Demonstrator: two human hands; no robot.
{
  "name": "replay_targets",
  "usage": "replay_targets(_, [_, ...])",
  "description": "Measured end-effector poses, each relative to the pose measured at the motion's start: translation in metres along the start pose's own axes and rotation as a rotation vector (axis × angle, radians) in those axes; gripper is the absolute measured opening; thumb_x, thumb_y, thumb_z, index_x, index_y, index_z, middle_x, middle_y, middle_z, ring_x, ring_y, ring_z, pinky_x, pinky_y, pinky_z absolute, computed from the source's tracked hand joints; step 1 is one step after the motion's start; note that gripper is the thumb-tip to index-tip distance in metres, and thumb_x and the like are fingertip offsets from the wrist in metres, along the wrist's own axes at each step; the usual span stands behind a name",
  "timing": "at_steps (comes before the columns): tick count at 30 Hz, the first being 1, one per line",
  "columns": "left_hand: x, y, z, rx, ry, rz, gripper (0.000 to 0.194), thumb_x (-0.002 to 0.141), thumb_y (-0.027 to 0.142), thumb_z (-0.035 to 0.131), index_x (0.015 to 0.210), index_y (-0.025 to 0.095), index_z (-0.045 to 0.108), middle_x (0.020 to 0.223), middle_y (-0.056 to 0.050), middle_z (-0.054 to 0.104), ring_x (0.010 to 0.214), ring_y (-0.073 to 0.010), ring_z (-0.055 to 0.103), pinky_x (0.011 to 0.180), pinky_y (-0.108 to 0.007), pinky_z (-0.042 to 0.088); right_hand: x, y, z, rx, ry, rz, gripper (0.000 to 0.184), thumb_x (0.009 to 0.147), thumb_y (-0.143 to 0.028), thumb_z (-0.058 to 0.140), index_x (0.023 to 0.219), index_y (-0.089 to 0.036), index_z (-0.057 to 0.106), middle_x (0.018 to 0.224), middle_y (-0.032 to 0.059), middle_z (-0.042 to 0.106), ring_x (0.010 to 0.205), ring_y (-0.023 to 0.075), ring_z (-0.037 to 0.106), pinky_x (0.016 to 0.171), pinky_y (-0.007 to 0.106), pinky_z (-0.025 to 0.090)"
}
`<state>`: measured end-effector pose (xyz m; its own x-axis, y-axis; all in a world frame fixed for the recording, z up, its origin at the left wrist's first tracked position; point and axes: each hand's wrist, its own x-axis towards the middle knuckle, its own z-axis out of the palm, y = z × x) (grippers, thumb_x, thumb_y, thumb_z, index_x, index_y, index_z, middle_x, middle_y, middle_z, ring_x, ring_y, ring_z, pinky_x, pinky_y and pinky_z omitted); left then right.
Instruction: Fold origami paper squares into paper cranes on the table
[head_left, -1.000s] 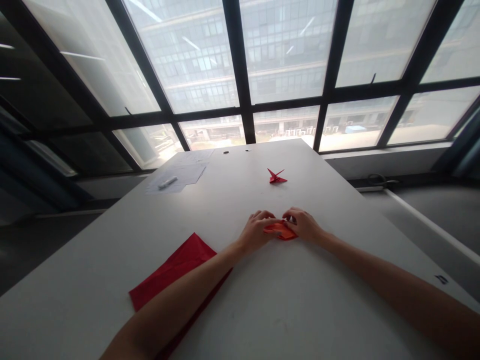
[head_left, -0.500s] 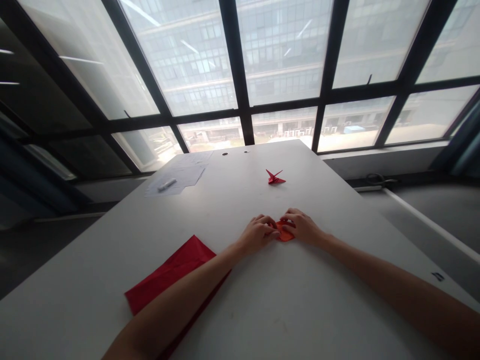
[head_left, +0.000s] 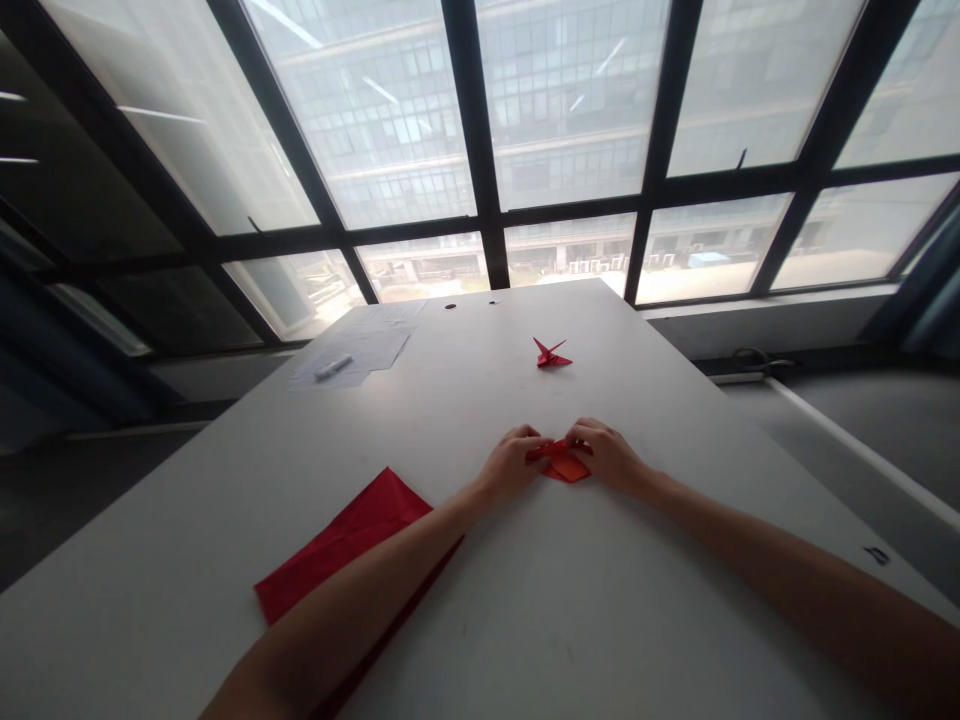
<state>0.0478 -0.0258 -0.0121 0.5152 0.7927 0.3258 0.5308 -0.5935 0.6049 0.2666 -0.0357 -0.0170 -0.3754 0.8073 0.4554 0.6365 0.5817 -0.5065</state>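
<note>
From my remote view, a small folded orange-red paper piece point(head_left: 568, 466) sits on the white table point(head_left: 600, 600), pinched narrowly between the left hand point(head_left: 513, 463) and right hand point(head_left: 606, 455). The fingers hide some folds, so I cannot count the layers. Even pressure from both sides should keep the edges aligned. Unlike the earlier frame, a narrow strip now lies across its top. Farther up stands a small red paper crane point(head_left: 551, 353); a large red paper sheet point(head_left: 337, 540) lies under the left forearm point(head_left: 375, 590).

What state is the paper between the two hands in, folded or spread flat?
Folded: the red-orange paper shows layered flaps, held between the left hand and right hand.
</note>
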Motion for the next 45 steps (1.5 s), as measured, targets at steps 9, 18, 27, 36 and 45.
replay_targets(9, [-0.001, -0.003, -0.004, 0.099, 0.055, -0.052, 0.015, 0.085, 0.02, 0.063, 0.088, 0.024, 0.077, 0.085, -0.001, 0.065, 0.073, -0.0122, 0.059, 0.071, -0.023, 0.046, 0.0, -0.006, -0.008, -0.136, -0.047, -0.092, 0.02, 0.085, -0.005, 0.053, 0.074, -0.019, 0.061, 0.082, 0.0026, 0.063, 0.079, 0.0158, 0.055, 0.07, 0.025, 0.04])
replay_targets(18, [-0.005, 0.007, -0.025, 0.413, -0.096, 0.065, 0.021, 0.09, 0.017, 0.056, 0.097, 0.026, 0.074, 0.09, -0.002, 0.065, 0.082, -0.0142, 0.061, 0.076, -0.023, 0.046, 0.0, -0.008, -0.019, -0.33, -0.164, -0.202, 0.022, 0.092, -0.01, 0.051, 0.076, -0.019, 0.064, 0.081, 0.0032, 0.064, 0.077, 0.0156, 0.053, 0.069, 0.027, 0.038])
replay_targets(27, [-0.006, 0.025, -0.031, 0.723, -0.229, 0.114, 0.022, 0.091, 0.015, 0.052, 0.091, 0.022, 0.073, 0.089, -0.006, 0.064, 0.084, -0.0193, 0.057, 0.078, -0.031, 0.046, 0.002, -0.009, -0.023, -0.389, -0.22, -0.28, 0.023, 0.092, -0.012, 0.053, 0.073, -0.018, 0.064, 0.081, 0.0045, 0.065, 0.079, 0.0166, 0.054, 0.074, 0.028, 0.038])
replay_targets(36, [-0.009, 0.036, -0.021, 0.57, -0.01, 0.16, 0.033, 0.098, 0.021, 0.041, 0.126, 0.023, 0.059, 0.116, -0.009, 0.063, 0.104, -0.021, 0.056, 0.09, -0.035, 0.044, 0.0, -0.005, -0.021, -0.22, -0.137, -0.169, 0.016, 0.089, -0.013, 0.054, 0.091, -0.021, 0.068, 0.089, 0.0044, 0.068, 0.085, 0.0169, 0.06, 0.075, 0.026, 0.043])
replay_targets(45, [-0.007, 0.03, -0.008, 0.332, -0.109, 0.233, 0.03, 0.099, 0.03, 0.041, 0.112, 0.025, 0.067, 0.117, -0.006, 0.068, 0.112, -0.0204, 0.058, 0.101, -0.037, 0.041, -0.001, 0.005, -0.005, -0.144, 0.023, 0.15, 0.013, 0.087, -0.02, 0.059, 0.094, -0.022, 0.07, 0.093, 0.0042, 0.068, 0.082, 0.0165, 0.063, 0.074, 0.027, 0.047])
